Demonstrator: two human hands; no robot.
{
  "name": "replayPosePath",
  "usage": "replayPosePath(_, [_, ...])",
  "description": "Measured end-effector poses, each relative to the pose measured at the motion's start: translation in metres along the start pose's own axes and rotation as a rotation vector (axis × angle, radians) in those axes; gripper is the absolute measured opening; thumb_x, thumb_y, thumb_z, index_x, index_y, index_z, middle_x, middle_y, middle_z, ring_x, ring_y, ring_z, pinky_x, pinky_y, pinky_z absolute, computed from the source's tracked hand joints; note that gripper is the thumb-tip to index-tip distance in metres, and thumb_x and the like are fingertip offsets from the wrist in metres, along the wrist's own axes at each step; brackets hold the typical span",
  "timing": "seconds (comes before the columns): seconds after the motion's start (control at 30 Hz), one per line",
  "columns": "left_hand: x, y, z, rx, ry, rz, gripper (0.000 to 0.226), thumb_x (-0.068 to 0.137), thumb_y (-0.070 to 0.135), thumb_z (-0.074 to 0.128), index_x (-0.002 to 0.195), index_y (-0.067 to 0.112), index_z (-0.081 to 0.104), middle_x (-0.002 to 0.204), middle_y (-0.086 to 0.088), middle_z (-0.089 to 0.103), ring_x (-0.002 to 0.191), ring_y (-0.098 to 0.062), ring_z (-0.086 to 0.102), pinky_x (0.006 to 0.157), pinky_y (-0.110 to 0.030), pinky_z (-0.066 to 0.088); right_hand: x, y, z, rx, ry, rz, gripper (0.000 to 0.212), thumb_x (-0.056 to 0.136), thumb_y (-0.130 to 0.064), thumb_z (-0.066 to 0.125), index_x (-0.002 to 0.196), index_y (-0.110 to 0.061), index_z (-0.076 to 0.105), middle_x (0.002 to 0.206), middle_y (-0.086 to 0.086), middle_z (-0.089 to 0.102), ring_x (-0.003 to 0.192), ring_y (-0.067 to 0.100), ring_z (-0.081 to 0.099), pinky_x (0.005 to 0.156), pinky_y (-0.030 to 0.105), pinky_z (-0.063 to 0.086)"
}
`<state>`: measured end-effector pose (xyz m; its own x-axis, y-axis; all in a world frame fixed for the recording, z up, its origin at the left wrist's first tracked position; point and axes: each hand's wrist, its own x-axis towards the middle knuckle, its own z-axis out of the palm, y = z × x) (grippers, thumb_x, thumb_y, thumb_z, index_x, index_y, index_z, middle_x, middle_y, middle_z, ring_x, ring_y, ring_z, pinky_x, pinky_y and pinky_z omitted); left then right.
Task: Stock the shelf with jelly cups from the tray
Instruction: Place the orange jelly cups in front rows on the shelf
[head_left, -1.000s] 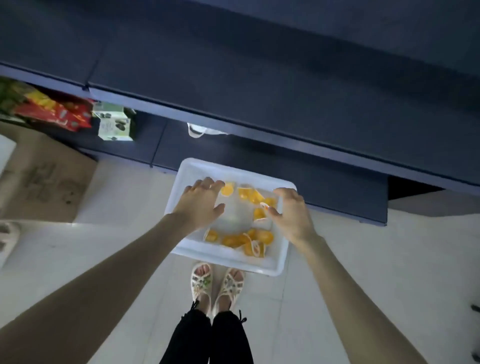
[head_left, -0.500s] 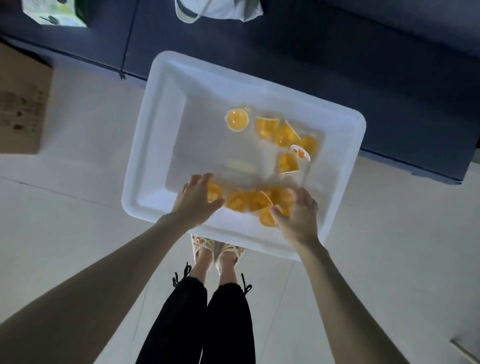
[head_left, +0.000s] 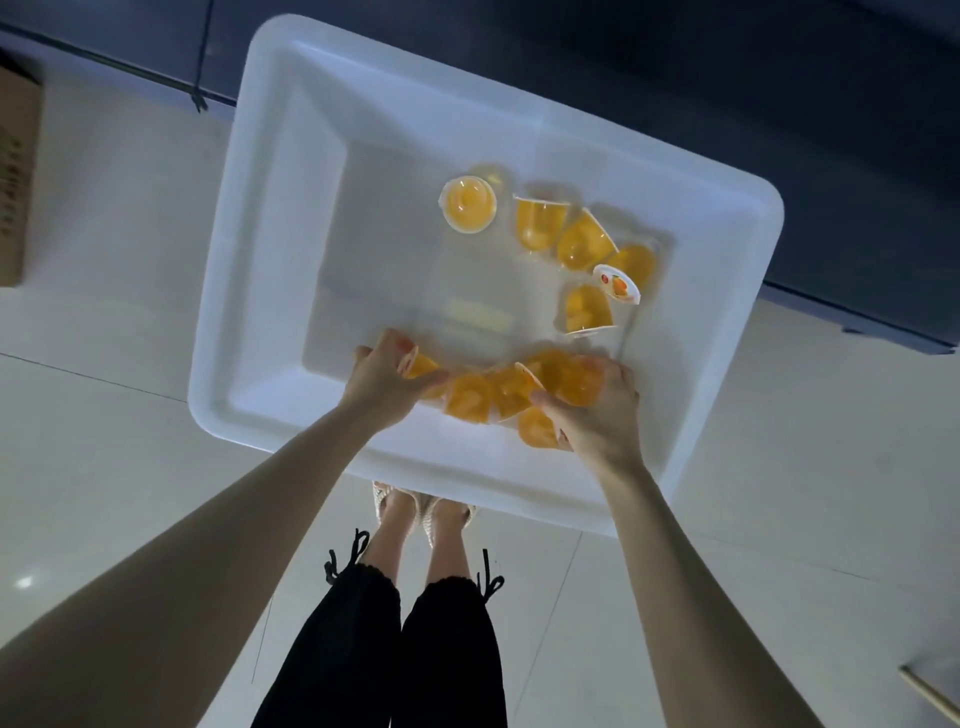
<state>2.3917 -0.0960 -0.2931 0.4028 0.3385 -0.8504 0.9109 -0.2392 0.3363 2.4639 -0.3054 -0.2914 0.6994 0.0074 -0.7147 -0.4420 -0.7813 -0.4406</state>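
A white plastic tray lies on the pale floor in front of the dark shelf base. Several orange jelly cups lie inside it: one group toward the far right, another row along the near wall. My left hand reaches into the tray and curls its fingers around a jelly cup at the row's left end. My right hand closes round the cups at the row's right end, with another cup under its thumb.
A cardboard box sits on the floor at the far left. My feet in pale sandals stand just below the tray's near edge. A light object's corner shows at the bottom right.
The view has dropped closer to the tray. Both hands moved from the tray's middle to the near row of jelly cups and closed on them.
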Motion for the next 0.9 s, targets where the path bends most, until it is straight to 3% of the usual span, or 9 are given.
replayPosePath(0.13, [0.003,-0.004,-0.001,-0.111,0.008,-0.02,0.055,0.071,0.038,0.079,0.111,0.02,0.046,0.096,-0.001,0.053,0.089,-0.022,0.052,0.064,-0.028,0.039,-0.003,-0.004,0.008,0.105,0.002,0.03,0.067,0.056,-0.04,0.084,0.114,-0.025,0.055,0.115,-0.004,0.043,0.104,0.028,0.059,0.078,0.043,0.057])
replayPosePath(0.27, [0.002,-0.003,-0.001,-0.211,0.031,-0.028,0.053,0.07,0.038,0.08,0.106,0.021,0.045,0.087,0.0,0.055,0.079,-0.019,0.052,0.06,-0.027,0.04,0.001,-0.011,0.015,0.055,-0.017,0.003,0.063,0.06,-0.042,0.086,0.112,-0.025,0.054,0.116,0.0,0.054,0.1,0.019,0.059,0.084,0.036,0.055])
replayPosePath(0.4, [0.001,-0.004,-0.004,-0.312,0.04,-0.044,0.053,0.069,0.032,0.082,0.106,0.02,0.046,0.099,-0.009,0.058,0.083,-0.024,0.059,0.076,-0.039,0.054,0.008,-0.022,0.017,0.061,-0.005,-0.018,0.048,0.068,-0.035,0.084,0.105,-0.023,0.056,0.109,0.0,0.062,0.096,0.016,0.06,0.078,0.025,0.051])
replayPosePath(0.5, [-0.002,-0.004,-0.008,-0.408,0.026,-0.039,0.053,0.069,0.026,0.083,0.107,0.019,0.046,0.111,-0.014,0.057,0.093,-0.026,0.062,0.07,-0.031,0.057,0.006,-0.028,0.016,0.123,0.008,-0.041,0.034,0.072,-0.022,0.081,0.095,-0.023,0.057,0.094,-0.008,0.062,0.09,0.012,0.059,0.075,0.02,0.049])
replayPosePath(0.6, [-0.007,-0.001,-0.012,-0.466,0.057,-0.02,0.052,0.07,0.023,0.082,0.108,0.021,0.046,0.113,-0.013,0.057,0.096,-0.026,0.061,0.065,-0.026,0.054,-0.004,-0.028,0.013,0.227,0.035,-0.063,0.032,0.072,-0.018,0.08,0.095,-0.02,0.058,0.086,-0.016,0.059,0.081,0.004,0.058,0.063,0.005,0.045])
replayPosePath(0.77, [-0.033,0.012,-0.017,-0.564,0.039,-0.006,0.05,0.072,0.021,0.08,0.113,0.023,0.051,0.107,-0.009,0.061,0.089,-0.019,0.061,0.062,-0.021,0.049,-0.03,-0.032,0.0,0.443,0.076,-0.042,0.034,0.072,-0.014,0.081,0.102,-0.014,0.064,0.097,-0.006,0.066,0.09,0.007,0.061,0.073,0.019,0.051])
replayPosePath(0.9, [-0.074,0.024,-0.025,-0.691,-0.006,0.005,0.042,0.074,0.019,0.079,0.11,0.026,0.059,0.097,-0.007,0.065,0.086,-0.02,0.062,0.067,-0.024,0.046,-0.061,-0.053,-0.02,0.707,-0.031,0.061,0.036,0.078,-0.007,0.075,0.111,-0.014,0.061,0.097,0.0,0.064,0.089,0.011,0.064,0.083,0.027,0.054])
